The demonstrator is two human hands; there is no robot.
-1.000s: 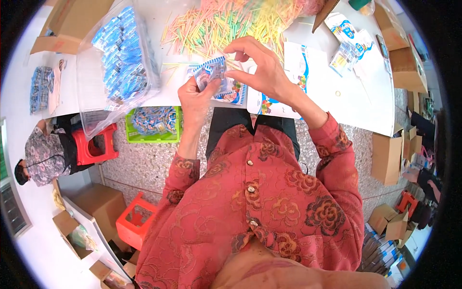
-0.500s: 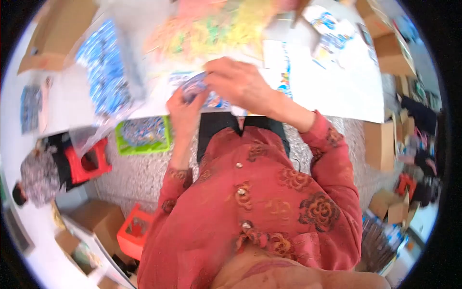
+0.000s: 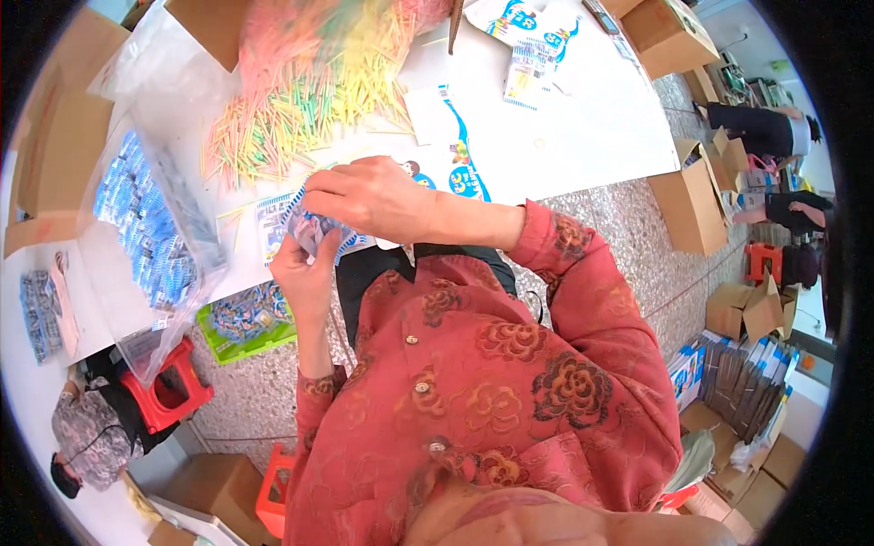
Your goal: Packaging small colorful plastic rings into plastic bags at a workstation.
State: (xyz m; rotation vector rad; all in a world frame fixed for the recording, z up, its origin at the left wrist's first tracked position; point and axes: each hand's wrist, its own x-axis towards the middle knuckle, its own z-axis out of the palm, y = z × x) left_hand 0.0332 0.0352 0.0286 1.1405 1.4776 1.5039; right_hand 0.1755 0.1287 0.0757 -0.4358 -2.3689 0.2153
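White tabletop [image 3: 583, 127] fills the upper frame, coloured sticks [image 3: 300, 100] heaped upper left. Both my left hand [image 3: 305, 273] and right hand [image 3: 369, 196] pinch a small blue-printed packet [image 3: 314, 229] at centre left. Filling it, I judge; next needs a steady grip.

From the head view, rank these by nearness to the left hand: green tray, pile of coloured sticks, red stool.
1. Green tray, just below-left of the left hand.
2. Red stool, farther down-left, on the floor.
3. Pile of coloured sticks, farthest, up on the table.
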